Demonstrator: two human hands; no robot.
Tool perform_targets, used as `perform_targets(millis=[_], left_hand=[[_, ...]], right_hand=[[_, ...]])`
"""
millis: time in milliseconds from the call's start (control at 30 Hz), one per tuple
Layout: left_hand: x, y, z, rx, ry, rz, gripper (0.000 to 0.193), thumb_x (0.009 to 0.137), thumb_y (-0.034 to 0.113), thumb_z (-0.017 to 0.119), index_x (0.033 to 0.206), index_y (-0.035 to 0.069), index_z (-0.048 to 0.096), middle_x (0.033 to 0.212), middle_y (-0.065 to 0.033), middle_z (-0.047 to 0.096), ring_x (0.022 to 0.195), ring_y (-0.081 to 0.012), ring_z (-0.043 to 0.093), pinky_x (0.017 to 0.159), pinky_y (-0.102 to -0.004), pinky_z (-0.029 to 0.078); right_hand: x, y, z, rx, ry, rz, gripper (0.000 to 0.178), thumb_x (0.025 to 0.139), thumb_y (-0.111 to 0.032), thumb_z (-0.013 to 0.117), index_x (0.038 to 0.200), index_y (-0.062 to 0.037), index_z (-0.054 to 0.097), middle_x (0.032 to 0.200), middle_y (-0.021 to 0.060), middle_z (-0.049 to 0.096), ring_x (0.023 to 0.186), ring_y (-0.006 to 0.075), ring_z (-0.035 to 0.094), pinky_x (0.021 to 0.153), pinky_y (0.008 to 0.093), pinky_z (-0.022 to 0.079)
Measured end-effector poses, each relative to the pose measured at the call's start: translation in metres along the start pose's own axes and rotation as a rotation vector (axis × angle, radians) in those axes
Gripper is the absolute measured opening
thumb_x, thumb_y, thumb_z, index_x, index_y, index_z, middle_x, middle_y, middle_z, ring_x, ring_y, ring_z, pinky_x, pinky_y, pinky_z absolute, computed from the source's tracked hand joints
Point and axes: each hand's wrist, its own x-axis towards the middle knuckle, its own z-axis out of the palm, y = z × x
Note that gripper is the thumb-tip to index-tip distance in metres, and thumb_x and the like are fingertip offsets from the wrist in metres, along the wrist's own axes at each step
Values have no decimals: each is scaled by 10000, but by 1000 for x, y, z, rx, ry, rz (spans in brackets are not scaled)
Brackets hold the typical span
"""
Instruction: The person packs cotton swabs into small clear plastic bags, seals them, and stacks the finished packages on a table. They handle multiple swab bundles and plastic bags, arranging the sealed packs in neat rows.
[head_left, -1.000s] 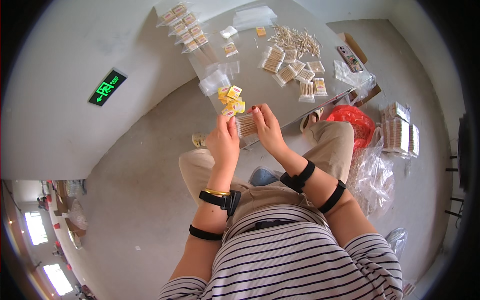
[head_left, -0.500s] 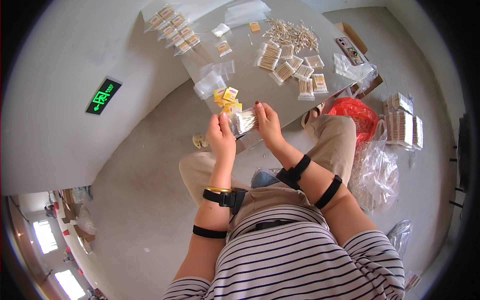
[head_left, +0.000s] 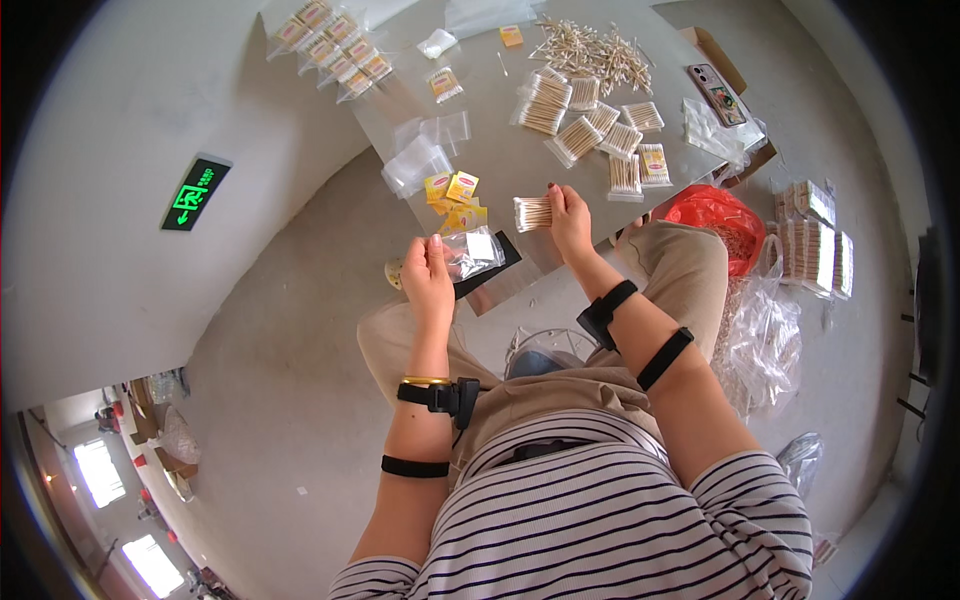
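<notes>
My left hand (head_left: pixel 430 280) pinches a clear plastic bag (head_left: pixel 462 262) with a white card-like piece (head_left: pixel 481 246) showing in it. To the right, at the table's near edge, a bundle of cotton swabs (head_left: pixel 532 214) is gripped in my right hand (head_left: pixel 570 225), its thumb on top. The bag and the bundle are apart. Just beyond the bag lie several yellow cards (head_left: pixel 462 187) in a loose heap. Packs of cotton swabs (head_left: pixel 576 142) lie farther off in the middle of the grey table (head_left: pixel 500 120), one with a yellow card (head_left: pixel 654 163) on it.
Loose cotton swabs (head_left: pixel 590 55) are heaped at the back. Empty clear bags (head_left: pixel 418 160) lie at left, near finished-looking bagged packs (head_left: pixel 330 45). A phone (head_left: pixel 716 95) rests at right. On the floor stand a red bag (head_left: pixel 715 222) and stacked swab packs (head_left: pixel 805 245).
My hands have moved apart. The swab bundle has gone from the clear bag area rightward and up with my right hand, while my left hand keeps the bag, now lower.
</notes>
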Motion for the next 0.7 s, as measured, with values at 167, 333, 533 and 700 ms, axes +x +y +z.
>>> perform_targets(millis=[167, 333, 533, 700], left_hand=[[14, -16, 11, -24, -47, -114, 324, 1071, 276, 549, 902, 2, 584, 743, -68, 664, 609, -134, 649, 526, -300, 485], [39, -7, 35, 280, -98, 28, 269, 1040, 277, 589, 967, 19, 620, 799, -132, 718, 725, -289, 716, 641, -402, 519], [51, -15, 38, 360, -38, 109, 236, 1036, 266, 581, 957, 46, 608, 834, -150, 722, 760, -365, 703, 664, -446, 519], [40, -30, 9, 147, -37, -116, 286, 1051, 308, 576, 944, 43, 592, 911, -133, 749, 733, -251, 732, 613, -349, 536]], right_hand=[[21, -4, -7, -125, 59, -27, 424, 1058, -375, 518, 908, 7, 626, 808, 222, 649, 752, 388, 603, 737, 452, 481], [27, -6, -13, -150, 60, -1, 411, 1057, -361, 517, 913, 13, 607, 807, 232, 633, 753, 397, 593, 729, 458, 471], [15, -7, -23, -139, 54, -17, 382, 1051, -344, 527, 917, 8, 590, 806, 245, 622, 758, 432, 568, 719, 463, 467], [10, -10, -20, -228, 25, -122, 363, 1048, -342, 532, 923, -6, 590, 829, 258, 642, 803, 487, 583, 724, 502, 471]])
